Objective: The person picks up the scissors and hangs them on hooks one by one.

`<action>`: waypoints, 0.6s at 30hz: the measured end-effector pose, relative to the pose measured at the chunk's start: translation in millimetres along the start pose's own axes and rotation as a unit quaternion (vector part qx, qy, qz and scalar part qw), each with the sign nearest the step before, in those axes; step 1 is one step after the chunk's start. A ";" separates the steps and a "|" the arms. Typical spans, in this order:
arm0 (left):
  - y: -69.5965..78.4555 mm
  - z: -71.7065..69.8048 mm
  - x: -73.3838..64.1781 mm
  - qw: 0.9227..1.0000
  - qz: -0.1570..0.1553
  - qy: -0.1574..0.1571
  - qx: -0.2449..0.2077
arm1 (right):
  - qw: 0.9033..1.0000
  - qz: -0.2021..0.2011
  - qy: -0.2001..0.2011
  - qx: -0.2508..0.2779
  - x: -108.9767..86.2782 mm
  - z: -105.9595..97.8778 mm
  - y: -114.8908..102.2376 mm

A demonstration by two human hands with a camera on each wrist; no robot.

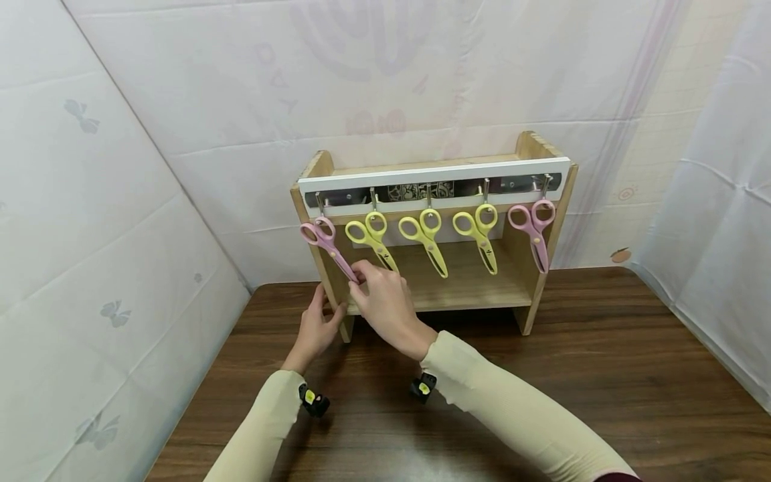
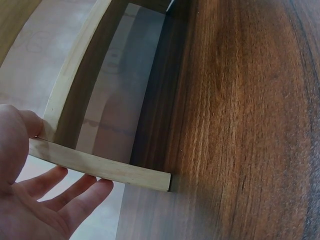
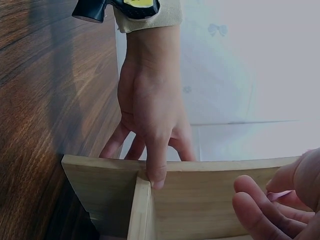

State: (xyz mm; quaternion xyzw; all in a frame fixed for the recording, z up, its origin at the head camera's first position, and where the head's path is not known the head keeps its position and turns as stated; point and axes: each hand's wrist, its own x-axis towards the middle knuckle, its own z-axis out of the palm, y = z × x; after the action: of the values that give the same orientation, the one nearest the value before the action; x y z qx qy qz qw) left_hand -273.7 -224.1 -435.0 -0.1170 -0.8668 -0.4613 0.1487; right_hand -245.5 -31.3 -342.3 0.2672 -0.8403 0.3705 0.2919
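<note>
A small wooden shelf (image 1: 464, 293) stands on the table, with a white hook rail (image 1: 434, 173) across its upper front. The left hand (image 1: 314, 329) grips the lower part of its left side panel (image 2: 110, 170), thumb inside and fingers outside. From the leftmost hook hangs a pair of pink scissors (image 1: 332, 249) by one handle loop, tilted. Thumb and fingertips of the right hand (image 1: 388, 302) pinch its blade end. Beside it hang yellow scissors (image 1: 375, 239), more yellow scissors (image 1: 429, 237) and a third yellow scissors (image 1: 480, 234). Pink scissors (image 1: 536, 231) hang on the rightmost hook.
The brown wood-grain table (image 1: 620, 375) extends in front of the shelf and to both sides. Pale patterned sheets cover the back wall (image 1: 211, 80) and left wall (image 1: 90, 254). Black wrist cameras (image 1: 313, 402) sit on both cuffs.
</note>
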 end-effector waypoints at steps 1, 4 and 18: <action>-0.4 0.2 0.1 1.000 0.002 0.001 0.000 | 1.000 0.000 0.000 0.000 0.0 0.3 -0.2; -0.8 0.3 0.0 1.000 0.005 0.003 -0.001 | 1.000 0.001 0.001 -0.001 0.3 1.7 -0.6; 0.2 0.2 0.1 1.000 -0.008 0.001 0.003 | 1.000 0.000 0.002 -0.011 1.6 4.7 -1.1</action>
State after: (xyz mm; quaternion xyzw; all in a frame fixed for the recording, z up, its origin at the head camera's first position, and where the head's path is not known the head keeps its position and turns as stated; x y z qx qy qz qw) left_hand -273.8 -223.9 -434.9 -0.1090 -0.8688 -0.4603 0.1466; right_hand -247.3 -35.9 -343.3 0.2633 -0.8437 0.3614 0.2971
